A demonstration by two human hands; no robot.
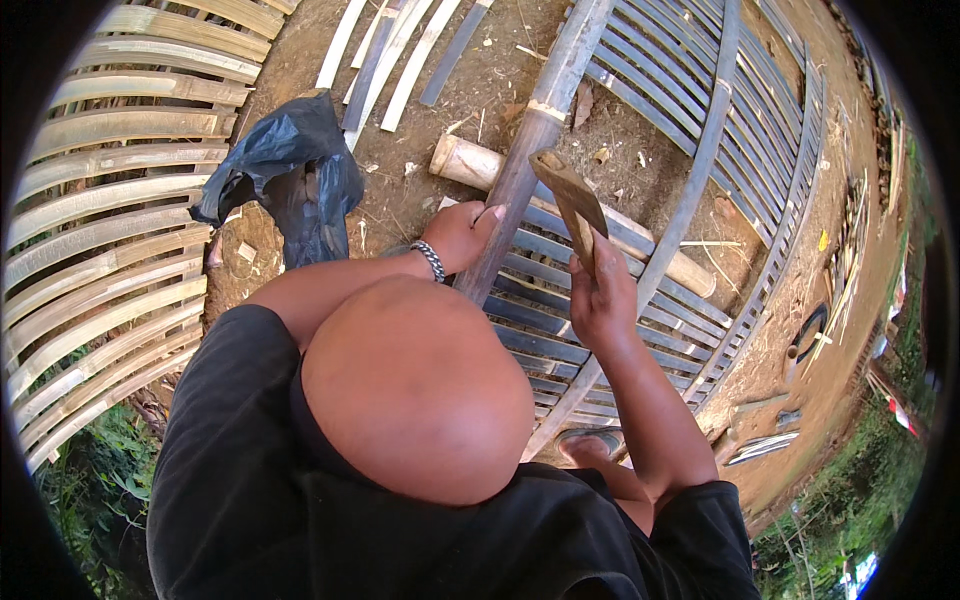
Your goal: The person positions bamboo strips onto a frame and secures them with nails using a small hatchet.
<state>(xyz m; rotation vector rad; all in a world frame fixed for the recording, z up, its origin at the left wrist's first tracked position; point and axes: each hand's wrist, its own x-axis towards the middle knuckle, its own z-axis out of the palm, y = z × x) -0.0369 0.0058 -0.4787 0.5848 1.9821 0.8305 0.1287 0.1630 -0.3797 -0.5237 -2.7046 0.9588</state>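
My left hand (462,237), with a braided bracelet at its wrist, is closed against a thick dark bamboo pole (520,165), its thumb lying on the pole's side. Any small thing between its fingers is hidden. In my right hand (606,300) is a brown L-shaped wooden tool, like a mallet (568,190), held upright by its lower part just right of the pole. Beneath both hands lies a lattice of dark bamboo slats (540,318) joined to long poles. A pale, thick bamboo piece (685,272) runs crosswise under the pole.
A crumpled black plastic bag (300,165) sits left of my left hand. Farther left stands a rack of pale bamboo slats (120,165). Loose split strips (420,65) lie on the dirt ahead. My bent knee (415,390) rises close below; a sandalled foot (590,443) is near the lattice.
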